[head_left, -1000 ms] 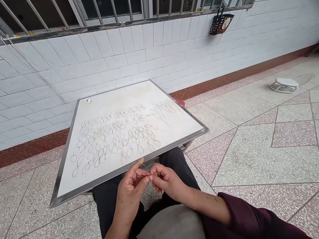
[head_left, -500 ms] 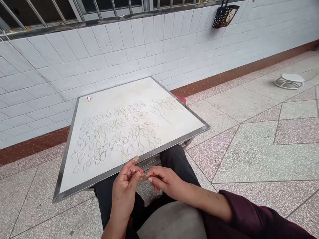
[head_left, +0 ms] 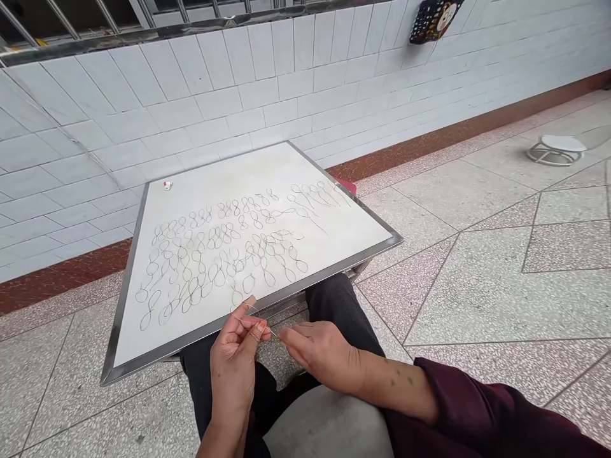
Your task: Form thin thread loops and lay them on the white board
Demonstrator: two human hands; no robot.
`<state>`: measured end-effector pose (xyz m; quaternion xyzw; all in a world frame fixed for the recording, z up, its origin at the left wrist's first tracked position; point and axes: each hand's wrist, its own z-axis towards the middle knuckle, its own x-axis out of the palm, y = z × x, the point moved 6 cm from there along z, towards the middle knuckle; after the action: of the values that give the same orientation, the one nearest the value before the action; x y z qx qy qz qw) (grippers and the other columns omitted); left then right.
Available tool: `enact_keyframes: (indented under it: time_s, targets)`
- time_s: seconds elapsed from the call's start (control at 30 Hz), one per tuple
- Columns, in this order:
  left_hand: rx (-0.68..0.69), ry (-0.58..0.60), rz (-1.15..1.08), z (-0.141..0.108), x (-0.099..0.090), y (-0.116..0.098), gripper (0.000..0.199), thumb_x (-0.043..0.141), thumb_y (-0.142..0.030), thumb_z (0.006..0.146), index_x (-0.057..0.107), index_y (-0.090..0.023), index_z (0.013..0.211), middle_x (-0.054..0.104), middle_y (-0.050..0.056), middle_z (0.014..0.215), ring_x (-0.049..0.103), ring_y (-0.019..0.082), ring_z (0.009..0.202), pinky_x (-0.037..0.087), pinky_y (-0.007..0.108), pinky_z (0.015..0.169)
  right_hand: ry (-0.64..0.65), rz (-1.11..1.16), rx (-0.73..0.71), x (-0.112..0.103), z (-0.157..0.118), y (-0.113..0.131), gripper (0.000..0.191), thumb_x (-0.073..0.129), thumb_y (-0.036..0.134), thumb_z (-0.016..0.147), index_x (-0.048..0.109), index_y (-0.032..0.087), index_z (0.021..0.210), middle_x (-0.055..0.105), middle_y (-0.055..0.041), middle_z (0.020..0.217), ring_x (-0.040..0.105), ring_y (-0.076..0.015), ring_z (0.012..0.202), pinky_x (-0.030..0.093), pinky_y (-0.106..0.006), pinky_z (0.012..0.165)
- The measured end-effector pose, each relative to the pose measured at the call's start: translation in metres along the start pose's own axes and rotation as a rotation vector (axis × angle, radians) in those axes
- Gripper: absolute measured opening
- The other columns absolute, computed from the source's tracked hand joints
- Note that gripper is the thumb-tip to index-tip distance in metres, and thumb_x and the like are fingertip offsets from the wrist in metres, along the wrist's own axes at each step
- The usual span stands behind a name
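Note:
A thin, pale wire or cord [head_left: 254,310] is looped around the raised forefinger of my left hand [head_left: 238,346], whose thumb and other fingers pinch it. Its end runs across to my right hand [head_left: 315,350], where closed fingertips grip it; the back of the hand hides part of that grip. Both hands are over my lap, just in front of the near edge of the white table [head_left: 348,245]. On the tabletop lie rows of thin, dark loops [head_left: 218,277], many twisted into figure-eight shapes. I cannot tell whether they are wire or cord.
A small red-and-white object [head_left: 167,185] sits at the table's far left corner. The table has a metal rim and stands against a white tiled wall [head_left: 200,117]. A patterned bag [head_left: 432,22] hangs on the wall. A low white stool [head_left: 556,149] stands on the floor at right.
My right hand has turned over, so its back now faces up more. My left hand has shifted slightly left, still pinching the looped strand. The camera view has tilted down a little.

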<state>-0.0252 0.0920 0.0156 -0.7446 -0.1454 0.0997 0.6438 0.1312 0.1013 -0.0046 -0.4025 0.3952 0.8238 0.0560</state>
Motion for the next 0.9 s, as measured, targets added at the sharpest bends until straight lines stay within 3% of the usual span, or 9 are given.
enact_keyframes:
  time_s: [0.07, 0.17, 0.27, 0.37, 0.47, 0.57, 0.9]
  targets:
    - [-0.031, 0.032, 0.018, 0.002, -0.001, 0.001, 0.055, 0.079, -0.037, 0.075, 0.067, -0.019, 0.125, 0.066, -0.001, 0.077, 0.063, 0.015, 0.069, 0.054, 0.031, 0.077, 0.007, 0.148, 0.030, -0.002, 0.003, 0.000, 0.032, 0.038, 0.036, 0.105, 0.065, 0.020, 0.104, 0.066, -0.0062, 0.081, 0.058, -0.0184, 0.073, 0.045, -0.030, 0.068]
    - [-0.050, 0.074, 0.029, 0.003, 0.000, -0.001, 0.056, 0.079, -0.037, 0.074, 0.066, -0.020, 0.126, 0.066, -0.002, 0.076, 0.062, 0.014, 0.068, 0.053, 0.030, 0.077, 0.060, 0.580, 0.162, -0.003, 0.011, -0.002, 0.038, 0.042, 0.048, 0.103, 0.066, 0.020, 0.095, 0.068, -0.0045, 0.081, 0.061, -0.0174, 0.077, 0.046, -0.030, 0.073]
    - [-0.068, 0.090, 0.015, 0.000, 0.004, -0.004, 0.057, 0.079, -0.036, 0.074, 0.066, -0.021, 0.127, 0.065, -0.003, 0.073, 0.061, 0.013, 0.067, 0.053, 0.030, 0.079, 0.184, 1.021, 0.351, 0.006, 0.014, -0.005, 0.040, 0.054, 0.056, 0.096, 0.065, 0.018, 0.094, 0.064, 0.0001, 0.072, 0.055, -0.0119, 0.064, 0.041, -0.024, 0.062]
    - [-0.083, 0.078, 0.003, -0.002, 0.007, -0.004, 0.057, 0.080, -0.036, 0.073, 0.067, -0.021, 0.126, 0.065, -0.003, 0.072, 0.062, 0.013, 0.067, 0.053, 0.031, 0.082, 0.225, 1.255, 0.491, 0.013, 0.014, -0.008, 0.042, 0.067, 0.058, 0.086, 0.064, 0.016, 0.092, 0.061, 0.0028, 0.068, 0.051, -0.0086, 0.059, 0.034, -0.021, 0.055]
    - [-0.068, 0.063, 0.009, -0.003, 0.007, -0.003, 0.056, 0.081, -0.036, 0.072, 0.068, -0.020, 0.125, 0.066, -0.002, 0.073, 0.063, 0.014, 0.071, 0.051, 0.032, 0.086, 0.167, 1.315, 0.547, 0.017, 0.013, -0.013, 0.044, 0.078, 0.055, 0.077, 0.059, 0.016, 0.084, 0.060, 0.0037, 0.067, 0.052, -0.0079, 0.059, 0.034, -0.020, 0.055]
    - [-0.054, 0.056, 0.010, -0.003, 0.007, -0.001, 0.055, 0.080, -0.035, 0.073, 0.067, -0.020, 0.125, 0.067, -0.002, 0.073, 0.063, 0.015, 0.075, 0.049, 0.033, 0.089, 0.114, 1.301, 0.514, 0.021, 0.013, -0.015, 0.047, 0.080, 0.056, 0.074, 0.056, 0.016, 0.080, 0.059, 0.0044, 0.066, 0.052, -0.0078, 0.057, 0.035, -0.020, 0.054]
    - [-0.050, 0.055, 0.069, -0.002, 0.007, -0.004, 0.053, 0.080, -0.035, 0.071, 0.070, -0.017, 0.119, 0.066, -0.001, 0.070, 0.064, 0.017, 0.073, 0.051, 0.032, 0.081, 0.074, 1.262, 0.446, 0.031, 0.010, -0.014, 0.045, 0.074, 0.059, 0.079, 0.057, 0.018, 0.086, 0.056, 0.0053, 0.068, 0.051, -0.0085, 0.060, 0.038, -0.023, 0.057]
